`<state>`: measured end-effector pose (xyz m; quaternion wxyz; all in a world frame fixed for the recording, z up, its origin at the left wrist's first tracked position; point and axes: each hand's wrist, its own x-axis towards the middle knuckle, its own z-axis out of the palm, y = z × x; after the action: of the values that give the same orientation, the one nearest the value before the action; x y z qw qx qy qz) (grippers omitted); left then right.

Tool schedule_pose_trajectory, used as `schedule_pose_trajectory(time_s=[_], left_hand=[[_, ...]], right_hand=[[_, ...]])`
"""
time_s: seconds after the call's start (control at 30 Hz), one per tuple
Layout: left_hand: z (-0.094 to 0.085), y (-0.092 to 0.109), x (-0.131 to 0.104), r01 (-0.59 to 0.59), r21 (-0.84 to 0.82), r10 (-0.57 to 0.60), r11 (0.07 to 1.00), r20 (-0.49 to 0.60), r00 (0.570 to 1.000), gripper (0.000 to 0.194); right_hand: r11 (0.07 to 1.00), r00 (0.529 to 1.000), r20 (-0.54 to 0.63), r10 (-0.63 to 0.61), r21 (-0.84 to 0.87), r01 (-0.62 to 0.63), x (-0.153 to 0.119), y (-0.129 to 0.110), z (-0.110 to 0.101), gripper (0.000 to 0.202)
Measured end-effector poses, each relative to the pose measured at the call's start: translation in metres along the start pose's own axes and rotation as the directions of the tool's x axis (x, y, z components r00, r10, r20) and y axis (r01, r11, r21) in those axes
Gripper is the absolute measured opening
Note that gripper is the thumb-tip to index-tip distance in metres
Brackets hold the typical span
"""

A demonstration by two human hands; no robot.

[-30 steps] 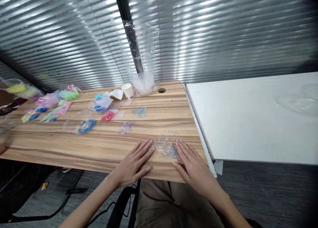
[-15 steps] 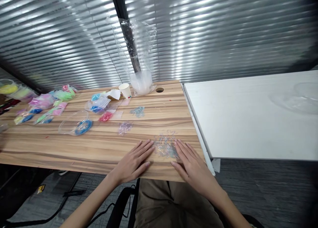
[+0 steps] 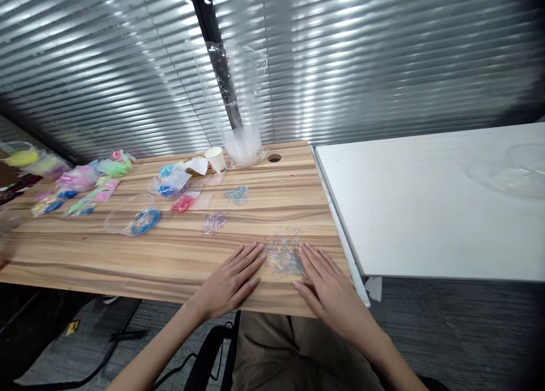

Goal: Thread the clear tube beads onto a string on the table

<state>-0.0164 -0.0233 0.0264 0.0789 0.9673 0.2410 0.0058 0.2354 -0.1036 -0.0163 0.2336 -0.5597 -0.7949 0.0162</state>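
The pile (image 3: 281, 255) of small clear pieces lies loosely spread on the wood table (image 3: 170, 260). At the pile's left edge rests the left hand (image 3: 230, 282), palm down, fingers straight and gripping nothing; at its right edge lies the right hand (image 3: 330, 286), likewise flat and unclenched, fingertips touching the pieces. Left of the pile and farther back sit purple bits (image 3: 214, 223), then blue-grey bits (image 3: 237, 195). Well behind the pile stand a cup (image 3: 216, 160) and a bag (image 3: 244, 147); right of it, a white table (image 3: 426, 215).
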Motion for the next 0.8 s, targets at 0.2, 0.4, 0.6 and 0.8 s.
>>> schedule_pose_trajectory(time_s=[0.2, 0.4, 0.6, 0.8], left_hand=[[0.0006, 0.0004, -0.0008, 0.032, -0.004, -0.033, 0.999, -0.043, 0.999, 0.055], [0.0007, 0.0004, -0.0011, 0.059, -0.008, -0.059, 0.998, -0.065, 0.996, 0.056], [-0.0035, 0.0005, -0.0011, -0.028, 0.007, 0.028, 1.0, -0.002, 1.0, 0.055], [-0.0014, -0.0006, -0.0022, 0.001, 0.03, -0.003, 1.0, 0.054, 0.999, 0.06]], right_hand=[[1.0, 1.0, -0.013, -0.002, -0.001, 0.002, 0.0003, -0.0001, 0.0006, 0.059], [1.0, 1.0, -0.006, -0.008, -0.013, 0.008, 0.0007, 0.0004, 0.0012, 0.059], [1.0, 1.0, -0.001, -0.011, -0.008, 0.011, 0.0009, 0.0001, 0.0005, 0.058], [0.999, 1.0, 0.029, -0.007, -0.038, 0.008, 0.001, -0.0004, -0.0007, 0.057]])
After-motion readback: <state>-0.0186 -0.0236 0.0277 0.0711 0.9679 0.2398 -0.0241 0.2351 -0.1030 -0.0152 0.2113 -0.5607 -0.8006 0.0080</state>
